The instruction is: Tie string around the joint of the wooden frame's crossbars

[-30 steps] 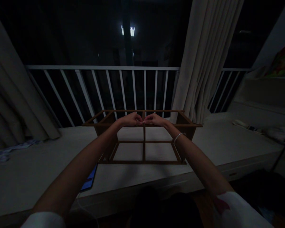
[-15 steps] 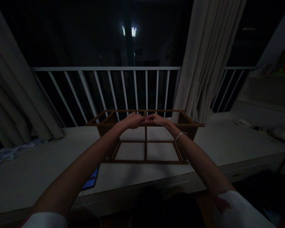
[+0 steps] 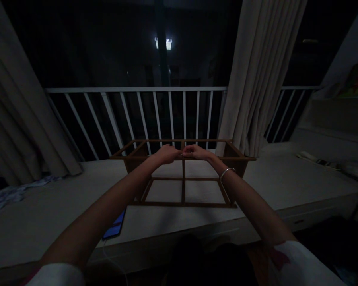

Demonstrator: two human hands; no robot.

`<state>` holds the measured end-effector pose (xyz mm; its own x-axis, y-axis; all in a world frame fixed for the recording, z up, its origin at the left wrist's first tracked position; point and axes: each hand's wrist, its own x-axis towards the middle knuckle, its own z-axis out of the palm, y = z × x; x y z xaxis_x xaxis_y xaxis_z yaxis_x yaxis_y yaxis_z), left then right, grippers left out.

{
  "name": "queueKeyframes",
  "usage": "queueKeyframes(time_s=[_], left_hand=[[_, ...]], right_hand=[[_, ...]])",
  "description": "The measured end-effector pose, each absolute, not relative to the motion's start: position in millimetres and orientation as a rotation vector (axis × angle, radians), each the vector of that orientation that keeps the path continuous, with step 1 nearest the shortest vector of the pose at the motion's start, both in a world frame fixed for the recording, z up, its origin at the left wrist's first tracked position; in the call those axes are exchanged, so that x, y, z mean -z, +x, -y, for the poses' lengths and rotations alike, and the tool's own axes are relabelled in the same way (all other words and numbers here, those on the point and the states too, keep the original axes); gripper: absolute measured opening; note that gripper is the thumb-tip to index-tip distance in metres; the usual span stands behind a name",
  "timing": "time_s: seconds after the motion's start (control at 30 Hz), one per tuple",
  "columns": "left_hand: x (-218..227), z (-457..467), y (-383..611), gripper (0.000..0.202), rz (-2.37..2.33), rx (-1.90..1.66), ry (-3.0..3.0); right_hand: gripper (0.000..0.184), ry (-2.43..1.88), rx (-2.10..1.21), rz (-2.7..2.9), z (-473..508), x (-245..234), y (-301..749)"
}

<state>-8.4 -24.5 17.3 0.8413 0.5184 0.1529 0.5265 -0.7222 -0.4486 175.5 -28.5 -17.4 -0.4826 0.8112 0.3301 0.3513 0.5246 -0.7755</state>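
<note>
Our left hand (image 3: 167, 154) and right hand (image 3: 196, 151) meet half-curled at 12 o'clock above the wooden frame (image 3: 167, 203); we cannot confirm any grip.

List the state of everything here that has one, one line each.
left hand: raised above the frame's top bar, fingers toward the right hand
right hand: raised likewise, fingertips almost meeting the left's
wooden frame: open, standing on the white ledge
phone: screen lit, cable attached
curtain: hanging in folds, drawn aside
</note>
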Motion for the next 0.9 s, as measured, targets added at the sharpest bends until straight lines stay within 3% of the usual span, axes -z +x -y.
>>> queueKeyframes(time_s=[0.5, 0.7, 0.9], left_hand=[[-7, 28, -14, 0.038, 0.699, 0.191, -2.524], [5, 31, -16, 0.020, 0.810, 0.529, -2.619], [18, 14, -32, 0.030, 0.900, 0.936, -2.984]], right_hand=[[0.033, -0.937, -0.689, 2.161, 34, 14, 177], [0.034, -0.939, -0.613, 2.195, 34, 15, 176], [0.035, -0.940, -0.544, 2.217, 33, 15, 177]])
